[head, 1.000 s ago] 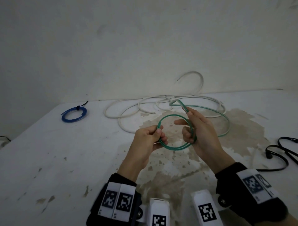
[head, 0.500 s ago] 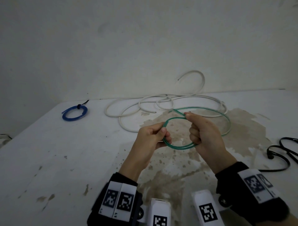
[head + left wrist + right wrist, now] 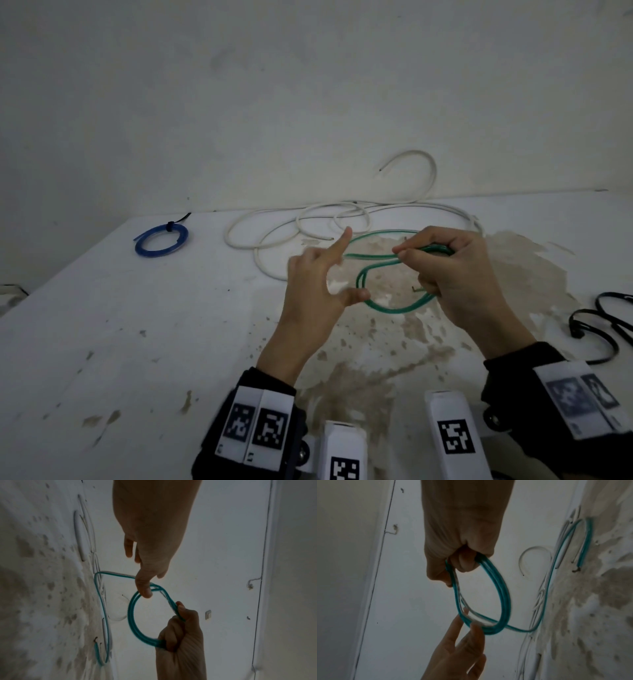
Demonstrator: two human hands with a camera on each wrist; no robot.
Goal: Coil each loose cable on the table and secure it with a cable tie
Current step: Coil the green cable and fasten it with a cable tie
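Observation:
A green cable (image 3: 387, 308) is partly wound into a small coil of a few turns above the stained white table (image 3: 102, 342). My right hand (image 3: 411, 267) grips the coil's right side in a fist, thumb on top. My left hand (image 3: 352, 265) is to the coil's left with index finger and thumb spread; only the thumb tip touches the coil's lower left. In the left wrist view a fingertip (image 3: 144, 591) rests on the coil (image 3: 132, 615). In the right wrist view the straight left fingers (image 3: 476, 626) touch the coil's bottom (image 3: 503, 601). The green tail (image 3: 376, 233) lies loose on the table behind.
A blue coil (image 3: 161, 236) bound with a black tie lies at the far left. A long loose white cable (image 3: 308, 222) sprawls along the wall behind my hands. A black cable (image 3: 609, 318) lies at the right edge. The wall stands close behind the table.
My left hand has let go of the coil and spread its fingers. My right hand now holds the whole coil in a fist and has moved up and right.

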